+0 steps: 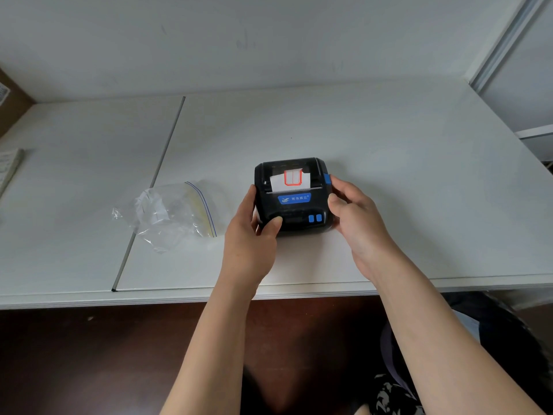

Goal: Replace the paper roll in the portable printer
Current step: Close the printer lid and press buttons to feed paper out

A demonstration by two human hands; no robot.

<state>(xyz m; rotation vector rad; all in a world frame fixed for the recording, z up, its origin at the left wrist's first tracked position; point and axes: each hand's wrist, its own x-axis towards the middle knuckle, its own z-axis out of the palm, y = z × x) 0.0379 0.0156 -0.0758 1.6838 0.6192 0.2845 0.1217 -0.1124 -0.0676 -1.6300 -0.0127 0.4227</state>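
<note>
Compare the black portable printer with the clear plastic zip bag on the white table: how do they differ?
The black portable printer is rigid and opaque; the clear plastic zip bag is crumpled and see-through. The left hand and right hand grip the printer; the bag lies untouched to its left. Both rest on the white table.

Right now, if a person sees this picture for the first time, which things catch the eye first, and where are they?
First, the black portable printer at the middle of the white table, gripped by the left hand and the right hand at its sides. A red-bordered label sticks out of its top. Left of it lies a clear zip bag.
</note>
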